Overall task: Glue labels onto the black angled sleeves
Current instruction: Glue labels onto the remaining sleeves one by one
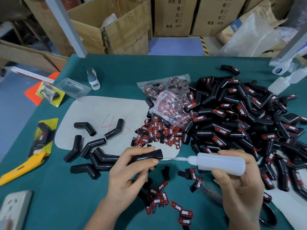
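A green table [116, 67] is holding everything. The biggest thing on it is a big heap of black sleeves [240, 123] on the right side, and most of them are already wearing a red and black label. Next to the heap a clear bag of labels [172, 103] is spilling out. On the left, a small bunch of plain sleeves [93, 151] is waiting with no labels yet.

The right hand [239, 185] is wrapping its fingers around a white glue bottle [219, 163]. The left hand [131, 171] is curling its fingers and thumb around one black sleeve [147, 157]. The thin tip of the bottle is pointing at the end of that sleeve, touching it or nearly so.

So the glue step is happening now, I think. Next, one hand needs to let go and pick one of the loose labels [159, 200] lying near the hands, then press it flat on the wet spot.
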A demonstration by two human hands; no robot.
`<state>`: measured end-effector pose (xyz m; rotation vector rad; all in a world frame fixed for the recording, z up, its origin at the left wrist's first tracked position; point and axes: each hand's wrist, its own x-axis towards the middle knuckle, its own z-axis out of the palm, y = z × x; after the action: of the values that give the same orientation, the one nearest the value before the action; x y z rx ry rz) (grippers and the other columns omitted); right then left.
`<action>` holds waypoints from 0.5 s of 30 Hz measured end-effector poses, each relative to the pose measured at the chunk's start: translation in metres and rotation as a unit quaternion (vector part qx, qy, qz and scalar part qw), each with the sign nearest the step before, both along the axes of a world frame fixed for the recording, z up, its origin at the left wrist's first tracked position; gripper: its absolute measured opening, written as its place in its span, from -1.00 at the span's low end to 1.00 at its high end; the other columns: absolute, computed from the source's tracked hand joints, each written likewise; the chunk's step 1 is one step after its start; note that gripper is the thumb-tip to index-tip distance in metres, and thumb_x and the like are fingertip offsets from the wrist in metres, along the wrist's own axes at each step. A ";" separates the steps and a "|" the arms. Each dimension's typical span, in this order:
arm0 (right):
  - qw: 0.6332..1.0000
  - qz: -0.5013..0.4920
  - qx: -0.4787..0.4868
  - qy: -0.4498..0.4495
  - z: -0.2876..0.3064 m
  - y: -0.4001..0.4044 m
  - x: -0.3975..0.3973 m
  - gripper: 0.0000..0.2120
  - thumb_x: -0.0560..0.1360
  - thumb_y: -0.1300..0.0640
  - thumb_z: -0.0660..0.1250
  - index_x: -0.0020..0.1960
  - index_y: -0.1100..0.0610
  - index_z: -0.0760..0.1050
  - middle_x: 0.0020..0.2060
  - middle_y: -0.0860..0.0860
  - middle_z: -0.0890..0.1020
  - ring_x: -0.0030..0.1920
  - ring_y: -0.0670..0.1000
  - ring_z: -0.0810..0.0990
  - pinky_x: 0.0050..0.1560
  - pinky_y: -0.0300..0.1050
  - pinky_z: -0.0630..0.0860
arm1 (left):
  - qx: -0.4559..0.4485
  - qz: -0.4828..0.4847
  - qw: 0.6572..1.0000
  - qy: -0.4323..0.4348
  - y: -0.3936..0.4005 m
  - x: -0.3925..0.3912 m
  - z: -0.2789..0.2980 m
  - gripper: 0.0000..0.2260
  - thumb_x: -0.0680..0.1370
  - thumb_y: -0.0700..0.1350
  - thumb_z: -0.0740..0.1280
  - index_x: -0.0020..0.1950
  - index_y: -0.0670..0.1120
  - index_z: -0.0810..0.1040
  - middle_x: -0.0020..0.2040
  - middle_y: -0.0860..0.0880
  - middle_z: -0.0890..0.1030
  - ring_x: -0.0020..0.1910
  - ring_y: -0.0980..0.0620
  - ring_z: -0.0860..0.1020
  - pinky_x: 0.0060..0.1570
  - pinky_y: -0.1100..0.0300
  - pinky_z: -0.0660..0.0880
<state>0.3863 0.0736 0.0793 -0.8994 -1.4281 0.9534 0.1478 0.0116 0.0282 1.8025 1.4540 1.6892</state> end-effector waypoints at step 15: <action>0.990 -0.025 -0.087 0.107 -0.012 0.005 0.006 -0.68 0.42 0.04 0.47 0.16 -0.11 0.60 -0.01 -0.02 0.65 -0.10 -0.04 0.64 -0.10 -0.27 0.61 | 0.002 -0.004 0.999 -0.040 0.002 0.001 0.000 -0.78 0.70 -0.21 0.30 0.22 0.02 0.68 0.27 -0.07 0.59 -0.14 0.00 0.67 -0.26 0.24 0.59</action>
<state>0.3920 0.0781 0.0669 -0.9272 -1.1488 1.1143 0.1489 0.0138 0.0285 1.7209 1.4098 1.7400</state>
